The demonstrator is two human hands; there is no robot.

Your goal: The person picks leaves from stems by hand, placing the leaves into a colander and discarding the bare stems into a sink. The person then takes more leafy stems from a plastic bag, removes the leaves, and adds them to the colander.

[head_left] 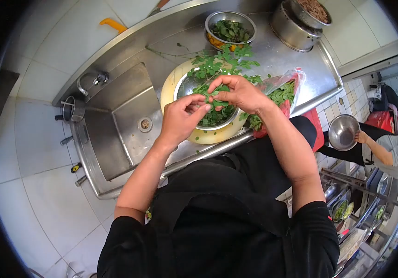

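Note:
My left hand (182, 116) is closed in a pinch at the leaves of a green sprig (215, 93), above a metal colander (179, 88). Close beside it, my right hand (239, 94) also pinches the sprig, fingers curled over it. Loose green leaves (215, 118) lie in the colander, which sits on a thick round cream-coloured board (167, 90). Long leafy stems (224, 60) spread over the colander's far side. Right of my right hand, a clear and red plastic bag (296, 76) holds more leafy stems (282, 94).
A steel sink basin (129, 134) with a faucet (87, 83) lies left. Behind the board stands a metal bowl (252, 23) of greens and orange pieces. Stacked pots (291, 30) stand back right. At far right, another person (388, 153) holds a metal bowl (343, 132).

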